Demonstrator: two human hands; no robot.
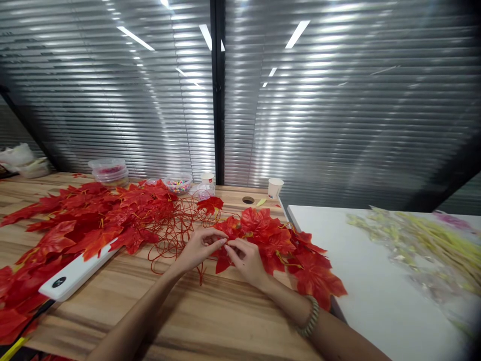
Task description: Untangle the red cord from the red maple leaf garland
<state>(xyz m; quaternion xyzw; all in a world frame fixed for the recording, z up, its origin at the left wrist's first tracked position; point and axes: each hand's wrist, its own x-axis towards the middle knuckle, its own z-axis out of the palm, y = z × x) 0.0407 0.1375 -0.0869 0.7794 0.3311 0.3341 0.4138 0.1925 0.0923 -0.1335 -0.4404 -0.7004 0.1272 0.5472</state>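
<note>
My left hand (201,246) and my right hand (246,258) meet over the table, fingertips pinched close together. What lies between the fingers is too small to make out. Right beside and behind them is a cluster of red artificial maple leaves (276,238), which spreads to the right over the table edge. A loose tangle of thin red cord (176,230) reaches from the left up to my left hand, and a short bunch of it shows below that hand. One single red leaf (210,204) lies just beyond the tangle.
A large heap of red leaves (101,215) covers the left side, partly over a white bar-shaped device (80,271). Behind stand stacked plastic tubs (108,170), a bowl of colourful beads (178,184) and paper cups (275,188). Yellow stems (432,235) lie on the white table (323,220).
</note>
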